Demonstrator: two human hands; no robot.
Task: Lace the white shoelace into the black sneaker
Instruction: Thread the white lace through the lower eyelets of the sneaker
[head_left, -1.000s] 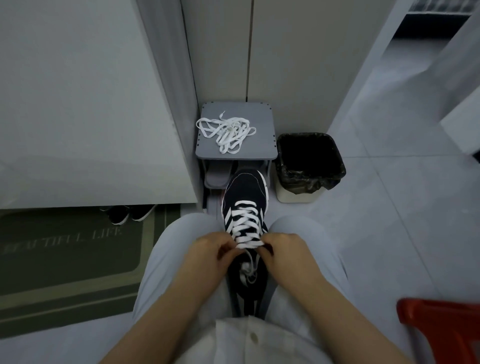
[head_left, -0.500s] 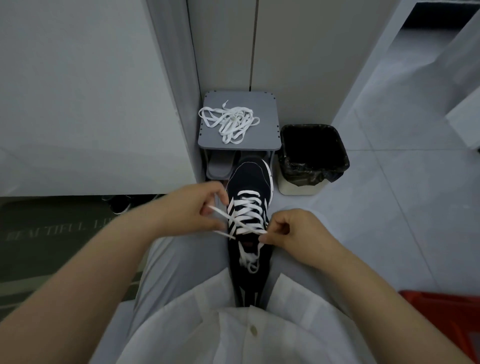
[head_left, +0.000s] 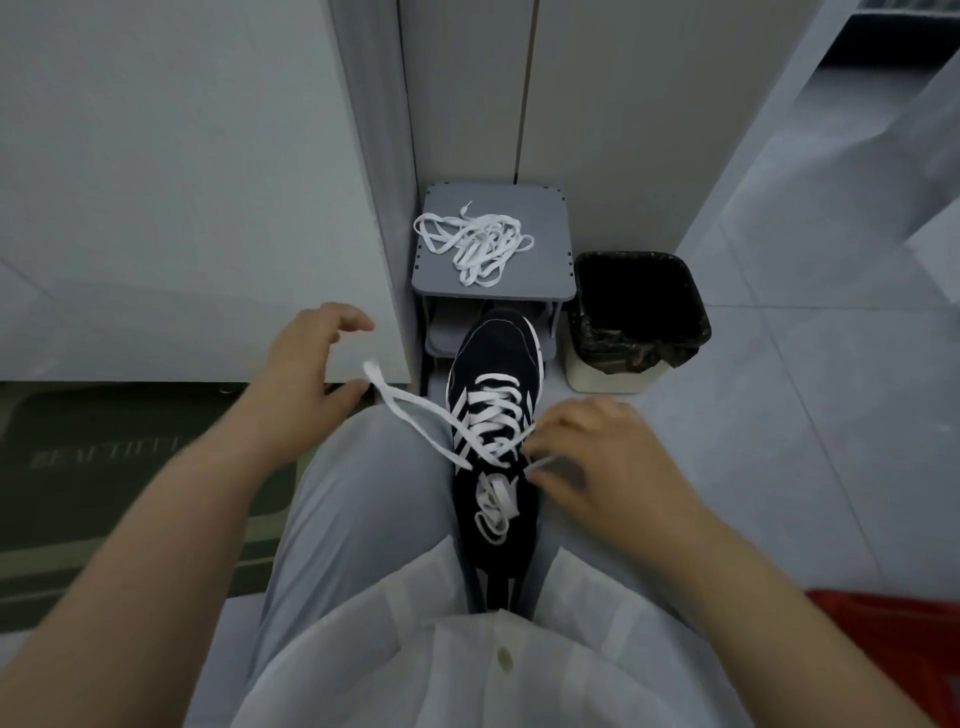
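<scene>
white flat shoelace (head_left: 492, 417) crisscrosses the black sneaker (head_left: 496, 347).

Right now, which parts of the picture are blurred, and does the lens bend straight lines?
Head view: left hand fingers and the loose end of the white shoelace smear with motion; right hand softer; black sneaker fairly sharp; wall edges lean outward; light dim, even.

we look down on a pale tiled floor (head_left: 831, 426); ahead stand white cabinet doors (head_left: 613, 104), a small grey shelf (head_left: 548, 270), a lined bin (head_left: 597, 382) and a green doormat (head_left: 130, 493).
</scene>
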